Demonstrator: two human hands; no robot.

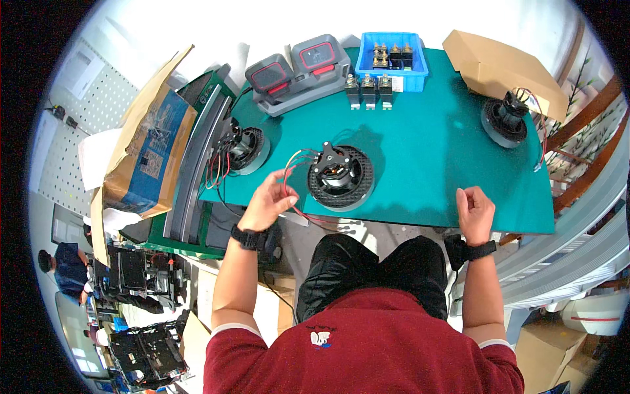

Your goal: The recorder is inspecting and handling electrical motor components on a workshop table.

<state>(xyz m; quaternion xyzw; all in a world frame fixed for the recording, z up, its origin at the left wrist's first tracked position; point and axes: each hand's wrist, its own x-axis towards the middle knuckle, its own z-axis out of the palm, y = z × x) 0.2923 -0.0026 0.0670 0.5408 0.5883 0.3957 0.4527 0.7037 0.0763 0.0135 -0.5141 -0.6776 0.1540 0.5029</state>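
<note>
A round black motor (pixel 340 177) with a three-armed bracket on top lies at the near middle of the green table. Its thin red, yellow and black wires (pixel 296 161) arc leftward to my left hand (pixel 268 202), whose curled fingers and thumb close around them. The wires' loose connector ends (pixel 344 226) hang past the table's front edge. My right hand (pixel 476 213) is loosely closed near the table's front right, with nothing seen in it, apart from the motor. Similar motors with wires stand at the left (pixel 246 151) and the far right (pixel 505 121).
At the back of the green table (pixel 420 184) are a grey case with red-edged panels (pixel 298 72), a blue bin (pixel 410 82) of black parts, and 3 such parts (pixel 369 92) before it. Cardboard boxes stand left (pixel 151 154) and right (pixel 499 62). A person (pixel 69 269) is far left.
</note>
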